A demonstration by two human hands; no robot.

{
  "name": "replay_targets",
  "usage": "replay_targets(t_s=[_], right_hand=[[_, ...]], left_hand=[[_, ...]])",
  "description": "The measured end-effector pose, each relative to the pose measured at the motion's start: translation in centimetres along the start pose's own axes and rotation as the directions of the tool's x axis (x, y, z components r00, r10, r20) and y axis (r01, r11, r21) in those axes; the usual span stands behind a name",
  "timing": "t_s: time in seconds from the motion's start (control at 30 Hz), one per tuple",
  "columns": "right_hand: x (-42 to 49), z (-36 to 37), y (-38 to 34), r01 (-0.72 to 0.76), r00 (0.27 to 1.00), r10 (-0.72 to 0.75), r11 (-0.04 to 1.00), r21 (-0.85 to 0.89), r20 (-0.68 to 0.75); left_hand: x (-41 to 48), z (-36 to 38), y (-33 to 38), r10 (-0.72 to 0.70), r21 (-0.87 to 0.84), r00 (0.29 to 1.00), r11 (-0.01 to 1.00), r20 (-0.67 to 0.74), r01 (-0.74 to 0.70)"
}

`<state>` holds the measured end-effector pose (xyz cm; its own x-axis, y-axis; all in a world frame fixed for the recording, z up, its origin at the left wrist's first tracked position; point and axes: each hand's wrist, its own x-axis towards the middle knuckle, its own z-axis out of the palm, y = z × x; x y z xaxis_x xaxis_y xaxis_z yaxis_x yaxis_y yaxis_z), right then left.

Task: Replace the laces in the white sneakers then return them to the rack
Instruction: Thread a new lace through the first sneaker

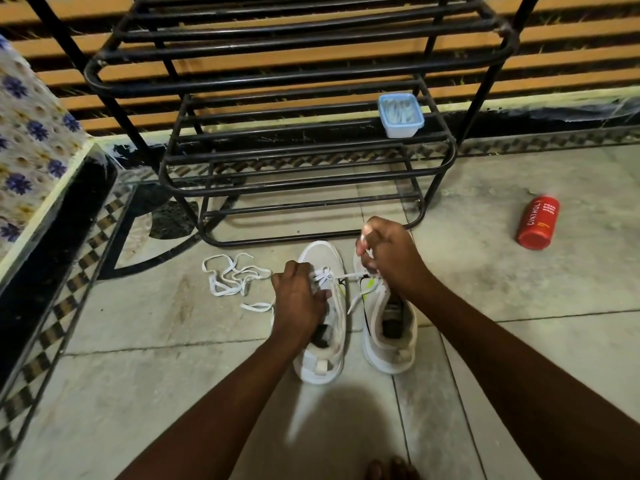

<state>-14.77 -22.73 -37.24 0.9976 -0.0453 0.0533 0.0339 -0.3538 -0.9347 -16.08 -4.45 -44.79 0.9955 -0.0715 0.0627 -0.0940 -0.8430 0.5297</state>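
Two white sneakers stand side by side on the floor, toes toward the rack. My left hand (298, 299) lies over the left sneaker (320, 358), fingers curled at its lace near the tongue. My right hand (388, 256) hovers above the toe of the right sneaker (389, 344) and pinches a white lace (353, 276) that stretches across to the left sneaker. A loose white lace (232, 278) lies tangled on the tiles left of the shoes. The black metal shoe rack (304, 157) stands just beyond them.
A small blue-lidded plastic box (400, 115) sits on a rack shelf at the right. A red bottle (537, 221) lies on the floor far right. A flower-patterned cloth (31, 140) covers a raised ledge on the left. My toes (391, 469) show at the bottom edge.
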Motion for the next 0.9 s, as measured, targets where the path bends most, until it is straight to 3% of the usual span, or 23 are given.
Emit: replay_targets(t_s=[0.03, 0.07, 0.1, 0.13, 0.2, 0.27, 0.43, 0.53, 0.73, 0.83, 0.9], right_hand=[[0.0, -0.3, 0.3, 0.169, 0.985, -0.142, 0.927, -0.334, 0.102], [0.1, -0.3, 0.6, 0.305, 0.948, -0.201, 0.791, -0.531, 0.245], [0.1, -0.4, 0.7, 0.369, 0.917, -0.154, 0.676, -0.638, 0.367], [-0.1, -0.4, 0.5, 0.394, 0.89, -0.071, 0.621, -0.678, 0.451], [-0.3, 0.2, -0.2, 0.384, 0.873, 0.034, 0.568, -0.728, 0.486], [-0.4, 0.5, -1.1, 0.432, 0.877, -0.038, 0.504, -0.748, 0.48], [0.1, -0.8, -3.5, 0.434, 0.901, -0.235, 0.469, -0.769, 0.365], [-0.6, -1.0, -4.2, 0.444, 0.893, -0.271, 0.398, -0.803, 0.359], [-1.0, -1.2, -4.7, 0.41, 0.905, -0.312, 0.451, -0.793, 0.291], [-0.5, -1.7, -4.9, 0.363, 0.93, -0.279, 0.602, -0.711, 0.238], [-0.5, -1.8, -5.0, 0.318, 0.948, -0.242, 0.757, -0.571, 0.208]], left_hand=[[0.0, 0.0, 0.0, 0.0, 0.0, 1.0, 1.0, 0.001, 0.0], [0.0, 0.0, 0.1, -0.002, 0.002, 1.0, 1.0, 0.003, 0.002], [0.0, -0.1, 0.1, -0.007, 0.004, 1.0, 1.0, 0.005, 0.007], [0.0, -0.1, 0.2, -0.013, 0.004, 1.0, 1.0, 0.007, 0.013], [0.0, -0.1, 0.2, -0.015, 0.008, 1.0, 1.0, 0.012, 0.015], [0.1, 0.0, 0.1, -0.01, 0.016, 1.0, 1.0, 0.015, 0.01], [0.3, 0.1, 0.4, -0.012, 0.043, 1.0, 0.999, 0.026, 0.011], [0.2, 0.2, 0.2, -0.015, 0.035, 1.0, 0.999, 0.026, 0.014], [0.2, 0.3, -0.3, -0.02, -0.088, 1.0, 0.996, 0.019, 0.022], [0.1, -0.1, -0.6, -0.001, -0.21, 0.998, 0.978, -0.058, -0.011], [0.0, -0.9, -0.1, -0.147, -0.462, 0.988, 0.88, -0.051, 0.107]])
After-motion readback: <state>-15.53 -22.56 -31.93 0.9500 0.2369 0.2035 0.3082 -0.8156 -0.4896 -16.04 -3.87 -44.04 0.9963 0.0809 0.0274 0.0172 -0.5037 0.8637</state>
